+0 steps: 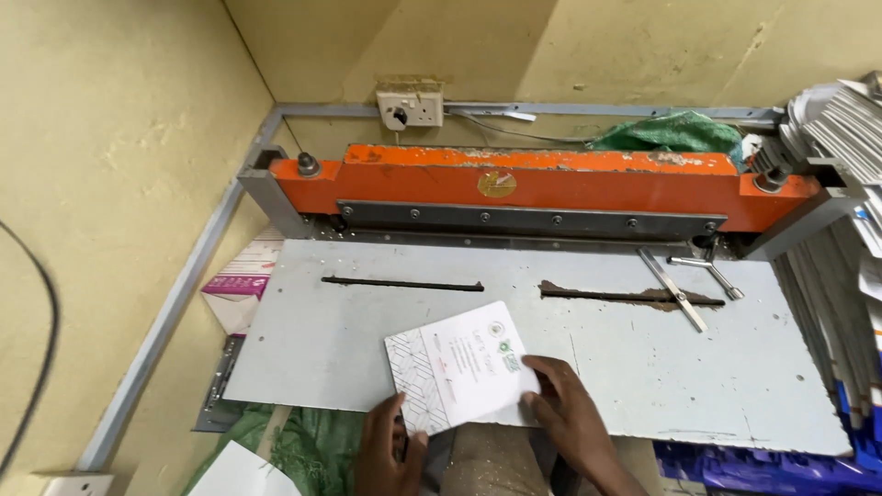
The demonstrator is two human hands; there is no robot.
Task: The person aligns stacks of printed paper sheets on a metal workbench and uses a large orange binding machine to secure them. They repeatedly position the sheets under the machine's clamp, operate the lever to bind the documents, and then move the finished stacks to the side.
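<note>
A white printed card [461, 365] with a patterned left strip lies tilted at the near edge of the grey metal bed [588, 354] of a cutting machine. My left hand [388, 447] grips the card's lower left corner from below. My right hand [568, 413] rests flat on the card's right edge, fingers spread over the bed. The machine's orange blade beam [542, 184] spans the far side, well apart from both hands.
A metal T-shaped wrench [707, 271] and a flat steel bar [673, 289] lie at the bed's far right. Stacked printed sheets [850, 165] stand at right, a pink-and-white box [241, 285] at left. A wall socket [410, 107] sits behind the machine. Green cloth [308, 441] lies below.
</note>
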